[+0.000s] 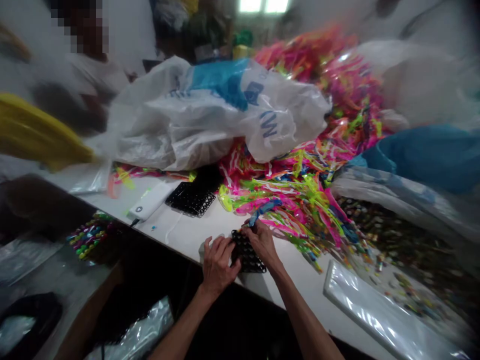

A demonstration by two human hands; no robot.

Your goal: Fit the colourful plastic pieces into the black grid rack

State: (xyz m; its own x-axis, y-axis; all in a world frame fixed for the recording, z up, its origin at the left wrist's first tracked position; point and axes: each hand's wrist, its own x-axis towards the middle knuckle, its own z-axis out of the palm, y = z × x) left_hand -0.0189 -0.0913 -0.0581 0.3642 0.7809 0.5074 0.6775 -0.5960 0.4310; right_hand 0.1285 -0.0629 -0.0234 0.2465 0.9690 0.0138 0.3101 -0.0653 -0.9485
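A black tray with rows of holes (pixel 252 256) lies on the white table in front of me. My left hand (pixel 218 265) rests at its left edge, fingers spread and thumb touching the tray's side. Above the tray's far edge, my right hand (pixel 261 242) pinches a limp blue strip (pixel 264 209), which looks like a deflated balloon. Its lower end is hidden by my fingers. Just beyond spreads a heap of limp pink, yellow, green and blue strips (pixel 288 195).
A second black holed tray (pixel 191 198) and a white device with a cable (pixel 152 202) lie to the left. Large plastic bags (pixel 210 115) cover the back. A clear-wrapped flat pack (pixel 378 310) sits at right, near small loose pieces (pixel 405 240). Another person (pixel 93 75) is at far left.
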